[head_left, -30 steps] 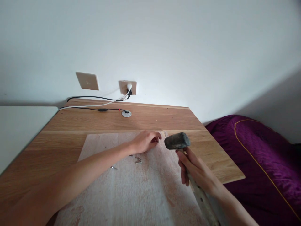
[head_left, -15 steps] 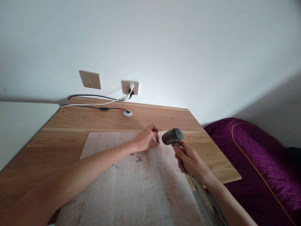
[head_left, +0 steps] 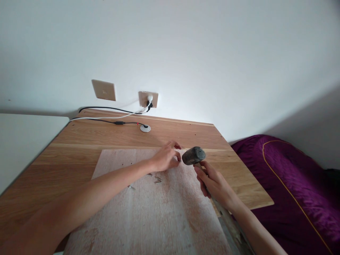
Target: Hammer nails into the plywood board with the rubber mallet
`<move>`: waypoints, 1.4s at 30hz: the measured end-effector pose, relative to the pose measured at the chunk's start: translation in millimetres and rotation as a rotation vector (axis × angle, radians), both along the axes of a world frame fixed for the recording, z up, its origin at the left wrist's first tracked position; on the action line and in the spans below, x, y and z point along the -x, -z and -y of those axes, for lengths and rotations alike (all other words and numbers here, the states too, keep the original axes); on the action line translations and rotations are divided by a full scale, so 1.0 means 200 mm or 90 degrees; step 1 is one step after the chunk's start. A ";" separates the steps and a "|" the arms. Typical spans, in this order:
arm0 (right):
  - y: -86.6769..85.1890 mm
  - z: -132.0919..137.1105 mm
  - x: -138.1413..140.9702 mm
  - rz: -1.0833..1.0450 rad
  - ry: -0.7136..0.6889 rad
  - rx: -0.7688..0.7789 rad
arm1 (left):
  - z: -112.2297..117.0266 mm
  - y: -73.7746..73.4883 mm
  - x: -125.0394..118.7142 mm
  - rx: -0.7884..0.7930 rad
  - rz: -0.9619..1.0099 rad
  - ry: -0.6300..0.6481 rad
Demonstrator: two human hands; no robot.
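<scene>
I judge this positioning: left grip (head_left: 166, 157) pinching a likely nail (head_left: 180, 161), right grip (head_left: 212, 179) clasping the mallet (head_left: 193, 156); tapping needs careful aim.

Here I see a pale rectangular wooden board (head_left: 148, 216) on the brown wooden counter (head_left: 239, 173), thin silvery metal nails (head_left: 158, 182) lying on it, the dark cylinder-headed mallet (head_left: 193, 156) near its far right corner, and mounded purple cloth (head_left: 289, 177) right of the counter.
</scene>
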State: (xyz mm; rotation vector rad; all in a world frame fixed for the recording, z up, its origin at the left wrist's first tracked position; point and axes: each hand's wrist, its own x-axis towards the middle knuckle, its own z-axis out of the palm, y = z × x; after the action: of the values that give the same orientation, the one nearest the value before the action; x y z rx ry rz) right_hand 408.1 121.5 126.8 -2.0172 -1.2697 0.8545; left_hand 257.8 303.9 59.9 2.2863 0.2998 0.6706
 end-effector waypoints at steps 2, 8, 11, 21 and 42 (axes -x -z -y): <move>0.00 0.00 0.00 0.008 0.004 -0.002 | 0.00 0.00 0.00 0.001 0.000 0.001; 0.03 0.00 -0.02 0.013 0.000 -0.006 | 0.00 -0.01 0.00 0.004 -0.020 -0.012; 0.03 0.00 -0.02 0.022 0.004 -0.004 | 0.00 0.00 -0.01 0.006 -0.007 -0.009; -0.01 0.00 0.01 0.052 -0.020 0.007 | -0.02 0.04 -0.02 -0.015 0.029 0.019; -0.03 0.01 0.04 0.119 -0.041 0.056 | -0.02 0.03 -0.01 0.009 0.038 0.014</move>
State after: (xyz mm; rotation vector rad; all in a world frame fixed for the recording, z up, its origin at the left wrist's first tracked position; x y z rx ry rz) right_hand 399.6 118.5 132.6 -2.1776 -1.4288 0.7793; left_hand 260.7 308.2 53.3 2.2486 0.2492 0.7224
